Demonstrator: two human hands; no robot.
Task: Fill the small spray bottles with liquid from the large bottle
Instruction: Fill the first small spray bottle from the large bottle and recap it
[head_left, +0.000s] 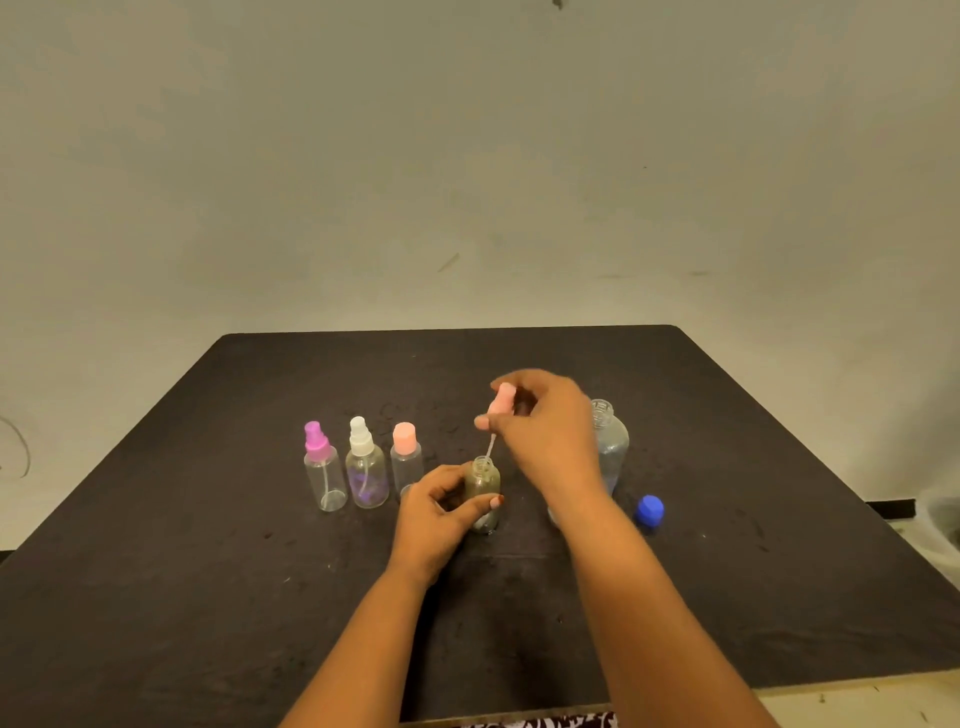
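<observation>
Two bare hands, left hand (434, 519) and right hand (545, 431), on bare forearms (649, 597) that reach the bottom edge. Left thumbnail (497, 501) looks painted reddish-orange. Dark-and-white patterned fabric (550, 721) shows at bottom edge, too little visible to identify.

Black table (208, 571), sm bottles (367, 480), lg bottle (613, 449), cap (649, 512)

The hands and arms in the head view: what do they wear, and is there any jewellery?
The left forearm and the right forearm are bare down to the picture's lower edge; no sleeves show. The left hand and the right hand wear no gloves, and no watch, bracelet or ring can be seen. The left thumbnail looks painted reddish.
</observation>
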